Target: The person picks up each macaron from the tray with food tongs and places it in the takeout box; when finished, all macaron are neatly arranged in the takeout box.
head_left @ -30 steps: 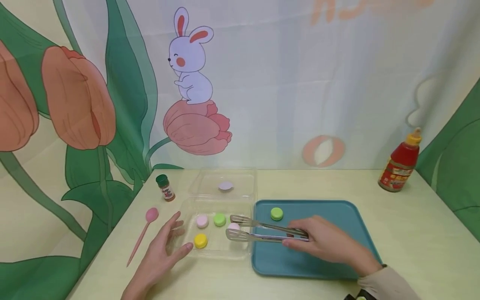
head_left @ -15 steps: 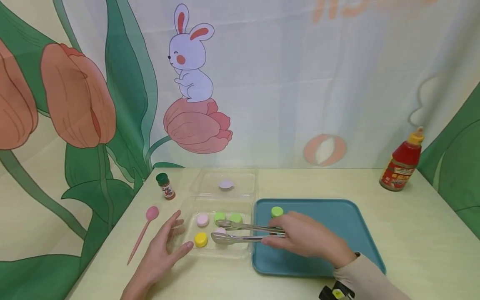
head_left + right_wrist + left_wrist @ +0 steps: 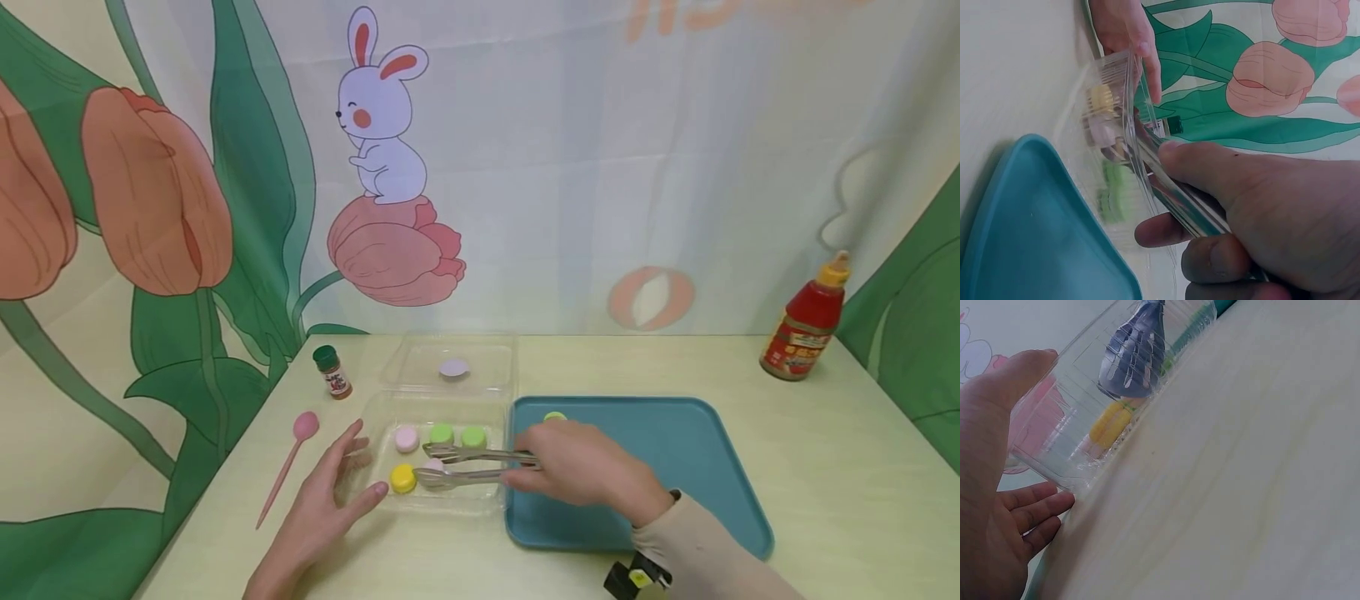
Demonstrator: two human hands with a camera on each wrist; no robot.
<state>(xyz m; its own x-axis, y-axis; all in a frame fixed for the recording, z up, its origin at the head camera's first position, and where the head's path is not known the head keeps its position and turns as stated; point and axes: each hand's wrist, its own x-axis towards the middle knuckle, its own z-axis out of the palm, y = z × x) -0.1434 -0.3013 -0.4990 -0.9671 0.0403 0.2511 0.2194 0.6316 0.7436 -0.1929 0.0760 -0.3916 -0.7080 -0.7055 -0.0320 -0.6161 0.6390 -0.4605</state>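
Observation:
My right hand (image 3: 581, 462) grips metal tongs (image 3: 472, 477) by their arms. Their slotted heads stand either side of a pink macaron (image 3: 435, 464) low in the clear plastic box (image 3: 483, 498); whether they squeeze it, I cannot tell. Near it in the box sit a yellow macaron (image 3: 402, 478), another pink macaron (image 3: 407, 439) and two green ones. My left hand (image 3: 318, 508) rests at the box's left end, thumb and fingers spread and relaxed around its corner. In the right wrist view the tongs (image 3: 1175, 194) reach over the box wall.
A blue tray (image 3: 697, 483) lies right of the box, one green macaron (image 3: 555, 416) on it, partly behind my right hand. The box's lid (image 3: 487, 367) is folded back. A pink spoon (image 3: 288, 458) and a spice jar (image 3: 332, 372) lie left; a red sauce bottle (image 3: 804, 325) stands back right.
My right hand has moved left with the tongs, carrying their heads deeper into the box beside the yellow macaron. The pink macaron between the heads has shifted left and down. My left hand stays.

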